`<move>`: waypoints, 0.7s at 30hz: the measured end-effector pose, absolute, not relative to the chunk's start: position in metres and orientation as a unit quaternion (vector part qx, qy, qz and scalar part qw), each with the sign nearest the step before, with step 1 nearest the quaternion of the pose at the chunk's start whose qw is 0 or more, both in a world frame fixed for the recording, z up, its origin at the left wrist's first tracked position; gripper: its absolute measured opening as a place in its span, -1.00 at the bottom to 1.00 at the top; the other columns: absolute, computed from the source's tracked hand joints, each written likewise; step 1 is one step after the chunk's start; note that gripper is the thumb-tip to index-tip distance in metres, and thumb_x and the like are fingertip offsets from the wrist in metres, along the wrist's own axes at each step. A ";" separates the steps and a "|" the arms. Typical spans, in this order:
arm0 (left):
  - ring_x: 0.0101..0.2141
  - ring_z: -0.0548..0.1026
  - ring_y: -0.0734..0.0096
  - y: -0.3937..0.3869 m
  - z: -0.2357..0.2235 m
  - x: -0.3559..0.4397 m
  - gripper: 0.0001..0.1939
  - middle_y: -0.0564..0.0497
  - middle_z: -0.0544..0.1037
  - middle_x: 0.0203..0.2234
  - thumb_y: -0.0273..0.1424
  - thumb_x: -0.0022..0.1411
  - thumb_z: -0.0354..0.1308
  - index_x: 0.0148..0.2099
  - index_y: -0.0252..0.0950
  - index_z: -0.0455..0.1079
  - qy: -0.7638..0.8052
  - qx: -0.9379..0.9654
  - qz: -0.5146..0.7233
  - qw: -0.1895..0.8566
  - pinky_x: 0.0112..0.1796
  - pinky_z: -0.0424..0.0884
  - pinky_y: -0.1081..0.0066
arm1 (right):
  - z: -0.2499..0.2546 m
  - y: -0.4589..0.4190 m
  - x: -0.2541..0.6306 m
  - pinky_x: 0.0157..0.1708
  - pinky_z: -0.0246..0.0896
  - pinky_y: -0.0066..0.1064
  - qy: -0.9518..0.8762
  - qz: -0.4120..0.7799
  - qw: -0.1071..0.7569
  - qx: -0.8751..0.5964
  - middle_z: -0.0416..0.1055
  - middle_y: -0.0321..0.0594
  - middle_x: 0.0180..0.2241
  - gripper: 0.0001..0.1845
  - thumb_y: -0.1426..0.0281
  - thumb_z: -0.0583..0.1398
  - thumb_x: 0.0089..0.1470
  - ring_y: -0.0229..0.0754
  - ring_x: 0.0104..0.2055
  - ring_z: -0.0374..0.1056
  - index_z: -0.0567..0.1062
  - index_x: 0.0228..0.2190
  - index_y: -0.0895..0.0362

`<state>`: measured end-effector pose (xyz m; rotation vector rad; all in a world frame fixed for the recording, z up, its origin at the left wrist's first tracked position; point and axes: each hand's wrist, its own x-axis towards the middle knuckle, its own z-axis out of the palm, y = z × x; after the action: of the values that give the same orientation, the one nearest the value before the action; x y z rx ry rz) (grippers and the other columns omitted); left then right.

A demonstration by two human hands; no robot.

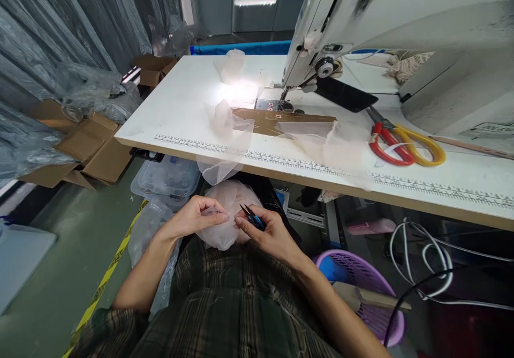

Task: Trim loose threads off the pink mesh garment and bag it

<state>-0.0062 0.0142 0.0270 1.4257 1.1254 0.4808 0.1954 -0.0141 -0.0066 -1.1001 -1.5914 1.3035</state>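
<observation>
Some sheer, pale pink fabric (219, 236) lies softly bunched up.

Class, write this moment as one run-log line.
left hand: at sheer fabric | right hand: holding thread snips | table: sewing machine, scissors | nearby: purple basket

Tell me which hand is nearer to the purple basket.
Right. The right hand, holding small snips, is to the left of the purple basket; the left hand is farther left, at the sheer fabric over the lap.
</observation>
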 end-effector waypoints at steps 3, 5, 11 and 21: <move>-0.49 0.32 0.50 0.014 0.027 -0.005 -0.75 0.04 0.49 -0.52 -0.26 0.06 0.28 -0.31 -0.37 0.55 0.488 0.601 0.214 0.596 -0.42 0.21 0.48 | -0.009 -0.017 0.197 -0.43 0.13 -0.47 -0.627 0.520 0.381 -0.438 0.31 -0.33 -0.54 -0.73 0.21 0.18 0.11 -0.29 -0.48 0.19 0.48 -0.43 0.18; -0.49 0.32 0.50 0.014 0.027 -0.005 -0.74 0.03 0.49 -0.53 -0.26 0.04 0.29 -0.31 -0.37 0.56 0.492 0.595 0.222 0.596 -0.44 0.19 0.48 | -0.011 -0.019 0.199 -0.43 0.13 -0.47 -0.636 0.530 0.354 -0.435 0.31 -0.32 -0.53 -0.69 0.18 0.15 0.14 -0.29 -0.47 0.20 0.46 -0.43 0.17; -0.55 0.24 0.56 0.016 0.024 -0.007 -0.73 0.11 0.39 -0.63 -0.22 0.01 0.32 -0.37 -0.36 0.54 0.486 0.574 0.244 0.612 -0.49 0.11 0.50 | -0.007 -0.020 0.201 -0.48 0.09 -0.45 -0.654 0.509 0.309 -0.467 0.28 -0.30 -0.54 -0.44 0.03 -0.10 0.26 -0.27 -0.50 0.19 0.48 -0.34 0.17; -0.49 0.31 0.53 0.018 0.024 -0.007 -0.77 0.08 0.47 -0.57 -0.25 0.03 0.31 -0.38 -0.35 0.53 0.468 0.570 0.256 0.625 -0.40 0.20 0.50 | -0.004 -0.014 0.188 -0.39 0.16 -0.39 -0.718 0.400 0.369 -0.434 0.32 -0.24 -0.52 -0.45 0.08 -0.17 0.30 -0.22 -0.46 0.25 0.36 -0.50 0.11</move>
<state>-0.0074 0.0176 0.0239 1.3077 1.0728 0.5867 0.1885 -0.0141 -0.0042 -1.1146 -1.8443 1.0257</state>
